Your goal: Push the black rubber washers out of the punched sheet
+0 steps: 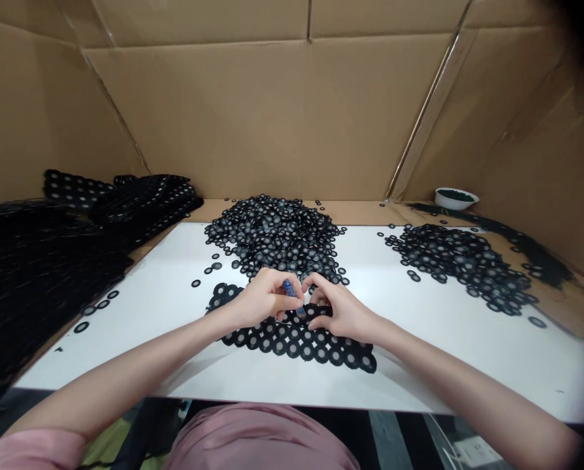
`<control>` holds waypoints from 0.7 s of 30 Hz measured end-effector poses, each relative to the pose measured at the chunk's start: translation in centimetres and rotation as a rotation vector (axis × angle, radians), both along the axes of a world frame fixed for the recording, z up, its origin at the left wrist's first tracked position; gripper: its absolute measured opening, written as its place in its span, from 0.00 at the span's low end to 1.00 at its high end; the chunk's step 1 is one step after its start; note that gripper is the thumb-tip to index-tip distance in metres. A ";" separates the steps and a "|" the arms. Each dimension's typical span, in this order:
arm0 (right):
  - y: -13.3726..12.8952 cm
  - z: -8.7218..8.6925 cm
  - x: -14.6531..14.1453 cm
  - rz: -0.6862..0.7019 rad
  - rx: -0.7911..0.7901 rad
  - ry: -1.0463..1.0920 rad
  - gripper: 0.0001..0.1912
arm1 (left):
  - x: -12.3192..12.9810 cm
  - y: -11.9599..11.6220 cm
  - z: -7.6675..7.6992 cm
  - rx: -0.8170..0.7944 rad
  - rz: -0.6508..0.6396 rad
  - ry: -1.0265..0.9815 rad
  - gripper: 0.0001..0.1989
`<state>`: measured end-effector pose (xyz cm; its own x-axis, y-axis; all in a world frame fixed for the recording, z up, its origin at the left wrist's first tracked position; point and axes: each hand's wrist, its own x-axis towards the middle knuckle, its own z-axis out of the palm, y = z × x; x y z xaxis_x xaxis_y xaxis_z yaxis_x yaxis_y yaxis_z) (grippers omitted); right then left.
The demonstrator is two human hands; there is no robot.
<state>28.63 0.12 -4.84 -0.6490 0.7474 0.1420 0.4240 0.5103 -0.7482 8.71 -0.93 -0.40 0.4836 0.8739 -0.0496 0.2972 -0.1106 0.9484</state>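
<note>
Your rings [272, 235]: matt black, rubbery-looking, each with a smooth grey centre. Your blue piece [290, 288]: slightly glossy, plastic by its look. Your tabletop [125, 352]: smooth white, faint sheen. Surrounding corrugated cardboard [272, 117]: matt brown, rough-creased. Your bowl [451, 202]: smooth white. Your top [257, 437]: soft pink cloth.

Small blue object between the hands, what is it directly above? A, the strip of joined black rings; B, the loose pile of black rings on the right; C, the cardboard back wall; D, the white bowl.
A: the small blue object, between the left hand and right hand, is directly above the strip of joined black rings near the board's front edge.
</note>
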 end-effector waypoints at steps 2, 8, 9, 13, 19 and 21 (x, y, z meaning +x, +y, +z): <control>0.0 0.0 0.0 -0.004 0.002 0.000 0.26 | 0.0 0.0 -0.2 -0.002 0.000 -0.007 0.05; 0.0 0.0 -0.1 0.004 -0.014 0.010 0.28 | 0.2 -0.1 -0.3 -0.030 0.011 -0.022 0.05; 0.0 0.0 -0.1 0.003 -0.012 0.011 0.28 | 0.3 -0.2 -0.3 -0.028 0.010 -0.022 0.05; 0.1 -0.1 -0.1 0.001 -0.012 0.007 0.27 | 0.2 -0.3 -0.4 -0.016 0.009 -0.018 0.05; 0.1 -0.1 -0.1 0.007 -0.021 0.007 0.27 | 0.2 -0.3 -0.5 -0.012 0.010 -0.010 0.05; 0.1 -0.1 -0.1 0.001 -0.019 0.004 0.27 | 0.2 -0.3 -0.6 -0.009 0.008 -0.008 0.05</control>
